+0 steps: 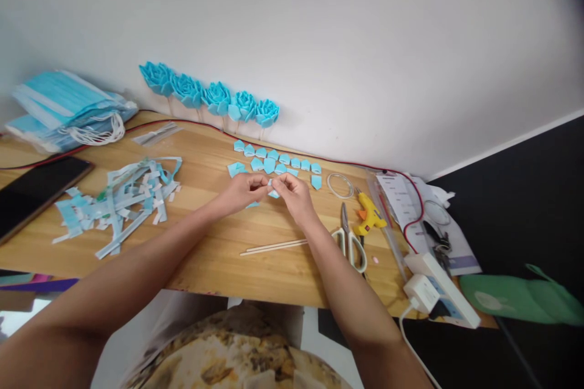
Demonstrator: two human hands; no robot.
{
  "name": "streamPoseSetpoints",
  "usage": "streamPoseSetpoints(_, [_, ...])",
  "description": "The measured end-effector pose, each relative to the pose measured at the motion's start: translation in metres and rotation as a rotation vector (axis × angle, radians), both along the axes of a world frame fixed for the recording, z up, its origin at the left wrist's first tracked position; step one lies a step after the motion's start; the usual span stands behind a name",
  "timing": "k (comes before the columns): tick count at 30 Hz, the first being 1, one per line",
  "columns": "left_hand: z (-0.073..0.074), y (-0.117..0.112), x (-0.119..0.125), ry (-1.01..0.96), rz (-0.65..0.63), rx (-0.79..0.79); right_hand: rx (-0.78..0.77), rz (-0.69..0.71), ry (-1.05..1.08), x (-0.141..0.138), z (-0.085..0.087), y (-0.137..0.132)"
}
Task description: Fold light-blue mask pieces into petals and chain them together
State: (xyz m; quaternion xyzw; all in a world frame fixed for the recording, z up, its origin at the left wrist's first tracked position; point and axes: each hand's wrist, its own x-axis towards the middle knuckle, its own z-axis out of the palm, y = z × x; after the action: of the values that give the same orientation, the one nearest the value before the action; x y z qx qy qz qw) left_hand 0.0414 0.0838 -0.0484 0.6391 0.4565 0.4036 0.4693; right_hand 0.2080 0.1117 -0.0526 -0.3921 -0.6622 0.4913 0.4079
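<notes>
Both of my hands meet over the middle of the wooden table (214, 255). My left hand (241, 189) and my right hand (292, 189) pinch a small blue folded piece (272, 189) between their fingertips. Just beyond them lie several small blue folded petals (274, 161) in rows. Thin wooden sticks (274, 247) lie on the table near my right forearm. Several finished blue flowers (214, 97) lean against the wall behind.
A heap of cut blue and white strips (118, 200) lies at the left, with a stack of blue face masks (68, 106) and a dark phone (31, 191) beyond it. At the right are scissors (349, 240), a yellow glue gun (370, 214), a tape ring (340, 185), papers and a white power strip (440, 289).
</notes>
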Motion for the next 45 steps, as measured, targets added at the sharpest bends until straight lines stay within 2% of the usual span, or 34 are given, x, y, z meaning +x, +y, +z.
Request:
streamPoseSetpoints(5, [-0.002, 0.0, -0.001, 0.003, -0.04, -0.02, 0.031, -0.043, -0.006, 0.001, -0.001, 0.001])
streamPoseSetpoints(8, [-0.003, 0.002, -0.003, -0.012, -0.023, -0.014, -0.003, -0.088, -0.009, 0.002, -0.002, 0.002])
streamPoseSetpoints(12, [0.002, 0.003, -0.004, -0.057, 0.045, -0.023, -0.066, -0.064, 0.069, 0.002, -0.003, 0.003])
streamPoseSetpoints(15, [0.006, 0.003, -0.005, -0.04, 0.103, -0.01, -0.073, -0.035, 0.063, 0.001, -0.003, 0.003])
streamPoseSetpoints(18, [0.006, 0.004, -0.005, -0.033, 0.107, -0.006, -0.076, -0.041, 0.037, 0.001, -0.002, 0.002])
streamPoseSetpoints(21, [0.005, 0.004, -0.005, -0.077, 0.121, -0.004, -0.067, -0.07, 0.009, 0.001, -0.003, 0.002])
streamPoseSetpoints(26, [0.006, 0.003, -0.005, -0.208, 0.224, 0.03, 0.017, -0.105, -0.068, 0.002, 0.0, 0.001])
streamPoseSetpoints(30, [0.006, 0.002, -0.002, -0.212, 0.152, 0.009, 0.119, -0.105, -0.169, 0.001, 0.002, -0.001])
streamPoseSetpoints(36, [-0.001, 0.004, -0.002, -0.177, 0.084, -0.023, 0.213, -0.099, -0.243, 0.002, -0.002, 0.0])
streamPoseSetpoints(41, [0.001, 0.003, -0.005, -0.117, 0.023, -0.041, 0.23, -0.088, -0.276, 0.004, -0.003, 0.002])
streamPoseSetpoints(45, [0.008, -0.001, -0.008, -0.121, -0.067, -0.044, 0.153, -0.033, -0.209, 0.004, -0.002, 0.0])
